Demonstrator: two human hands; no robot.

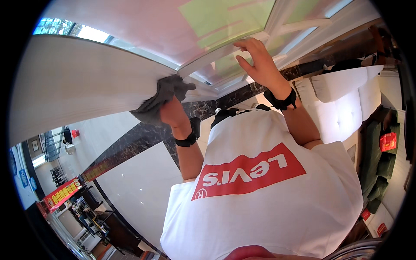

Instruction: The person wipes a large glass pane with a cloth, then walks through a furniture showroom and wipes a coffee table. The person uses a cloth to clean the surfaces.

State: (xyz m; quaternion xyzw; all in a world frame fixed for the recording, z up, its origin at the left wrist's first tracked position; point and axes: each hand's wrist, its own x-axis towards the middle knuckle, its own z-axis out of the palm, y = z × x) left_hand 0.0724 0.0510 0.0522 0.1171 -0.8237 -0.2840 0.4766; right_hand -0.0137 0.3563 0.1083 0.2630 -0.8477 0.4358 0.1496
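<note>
A dark grey cloth [156, 97] is bunched under my left hand [174, 110], which holds it against the edge of a white wall or pillar [81, 81], beside the corner of a window frame. The fingers of that hand are mostly hidden by the cloth. My right hand [258, 63] is raised by the white frame [224, 52], holding nothing, its fingers apart and slightly curled. Whether its fingertips touch the frame I cannot tell. Behind the frame lies a glass pane [156, 29] with pink and green areas. Both wrists wear black bands.
A white tufted sofa [341, 110] stands at the right, with a dark green sofa [370, 156] beyond it. Dark marbled stone [143, 136] borders pale floor tiles [139, 175]. At the far left are a red bucket [75, 133], a red banner [63, 195] bearing writing and a cluttered dark desk [120, 230].
</note>
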